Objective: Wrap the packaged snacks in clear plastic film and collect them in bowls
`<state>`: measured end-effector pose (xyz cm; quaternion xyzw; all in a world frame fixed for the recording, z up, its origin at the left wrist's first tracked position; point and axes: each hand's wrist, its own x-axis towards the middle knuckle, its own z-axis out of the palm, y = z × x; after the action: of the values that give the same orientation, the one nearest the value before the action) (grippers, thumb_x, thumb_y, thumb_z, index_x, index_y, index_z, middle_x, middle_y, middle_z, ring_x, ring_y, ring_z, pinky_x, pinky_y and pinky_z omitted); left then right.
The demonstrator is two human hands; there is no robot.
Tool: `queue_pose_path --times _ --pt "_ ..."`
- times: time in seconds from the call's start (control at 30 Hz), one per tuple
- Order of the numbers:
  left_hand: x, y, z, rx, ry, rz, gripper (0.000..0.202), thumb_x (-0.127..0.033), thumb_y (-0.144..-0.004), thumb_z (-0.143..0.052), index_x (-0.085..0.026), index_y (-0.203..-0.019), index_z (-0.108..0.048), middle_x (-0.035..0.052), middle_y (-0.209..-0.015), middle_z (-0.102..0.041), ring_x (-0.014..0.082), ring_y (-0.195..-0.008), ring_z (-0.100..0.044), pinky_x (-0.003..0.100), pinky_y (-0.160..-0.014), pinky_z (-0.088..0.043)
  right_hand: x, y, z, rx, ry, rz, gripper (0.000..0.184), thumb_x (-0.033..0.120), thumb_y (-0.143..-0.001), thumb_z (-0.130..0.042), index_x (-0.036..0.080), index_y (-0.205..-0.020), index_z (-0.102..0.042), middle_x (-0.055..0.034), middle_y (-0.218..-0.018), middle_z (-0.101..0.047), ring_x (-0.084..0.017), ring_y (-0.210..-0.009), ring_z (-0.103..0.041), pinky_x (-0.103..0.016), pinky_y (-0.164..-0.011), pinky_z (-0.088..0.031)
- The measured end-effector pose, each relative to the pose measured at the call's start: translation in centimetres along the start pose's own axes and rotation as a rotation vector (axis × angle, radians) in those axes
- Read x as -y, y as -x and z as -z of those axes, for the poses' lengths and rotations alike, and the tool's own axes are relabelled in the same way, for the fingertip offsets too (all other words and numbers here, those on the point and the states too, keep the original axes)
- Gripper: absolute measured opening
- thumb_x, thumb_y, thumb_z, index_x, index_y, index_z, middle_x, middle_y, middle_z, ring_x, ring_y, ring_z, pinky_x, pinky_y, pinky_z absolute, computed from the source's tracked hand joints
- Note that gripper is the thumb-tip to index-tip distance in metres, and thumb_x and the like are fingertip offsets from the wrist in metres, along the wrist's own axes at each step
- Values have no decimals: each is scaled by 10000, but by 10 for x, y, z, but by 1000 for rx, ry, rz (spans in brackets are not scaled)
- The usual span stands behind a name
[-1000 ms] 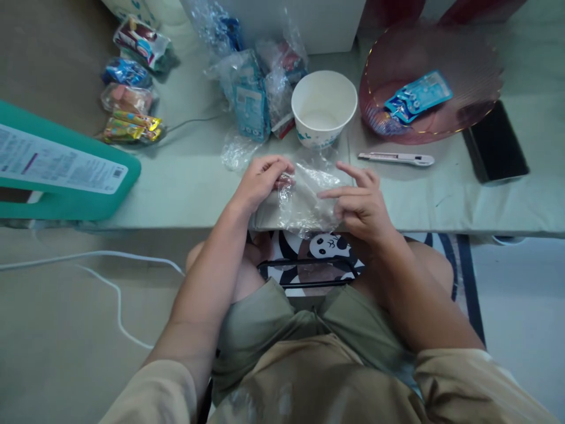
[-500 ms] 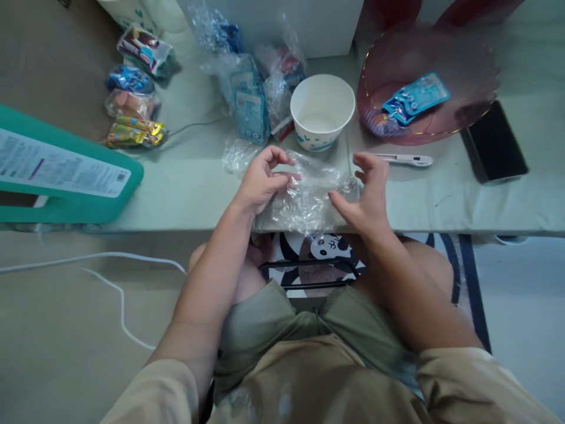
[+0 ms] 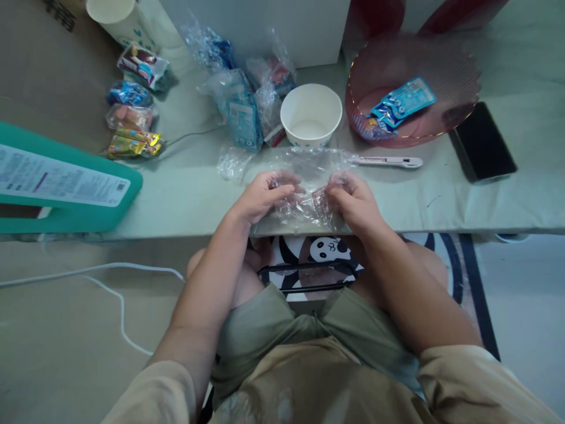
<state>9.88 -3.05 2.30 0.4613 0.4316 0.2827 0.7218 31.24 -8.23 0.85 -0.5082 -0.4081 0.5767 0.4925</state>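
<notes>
A crumpled clear plastic bag lies at the near edge of the pale green table. My left hand pinches its left side with curled fingers. My right hand grips its right side, fingers also curled. Both hands are close together over the bag. What the bag holds, if anything, I cannot make out. Just beyond the bag stands an empty white paper bowl.
A white utility knife lies right of the bag. Behind it, a pink plate carries a blue snack packet. A black phone is at right. Wrapped snacks and plastic packets sit at left; a teal box overhangs the edge.
My hands were apart with fingers spread over the bag; they have come together and closed on it, bunching the plastic. The camera view tilted slightly.
</notes>
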Motion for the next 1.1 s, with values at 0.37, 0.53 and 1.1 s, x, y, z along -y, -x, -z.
queue_pose_path --times 0.37,0.53,1.1 --pt "-9 5 2 -121 -28 -174 283 -480 -745 -615 -221 -632 -629 15 -611 -584 126 -510 -518 280 -478 -443 17 1 10 64 -60 -40 492 733 -733 -611 245 -793 -615 -30 -688 -606 -193 -608 -588 -362 -566 -485" --pt "0 0 8 -183 -319 -266 112 -207 -649 -657 -202 -761 -666 -4 -717 -632 120 -639 -557 247 -594 -445 8 -2 13 -35 57 -20 476 645 -710 -754 249 -905 -576 20 -714 -577 -145 -618 -538 -302 -590 -428" --pt "27 10 -47 -209 -318 -412 485 -530 -820 -733 -208 -1168 -630 99 -1191 -720 227 -1103 -678 346 -966 -546 2 11 -21 57 -37 98 285 398 -713 -656 248 -742 -416 28 -722 -514 -132 -644 -431 -288 -630 -384"
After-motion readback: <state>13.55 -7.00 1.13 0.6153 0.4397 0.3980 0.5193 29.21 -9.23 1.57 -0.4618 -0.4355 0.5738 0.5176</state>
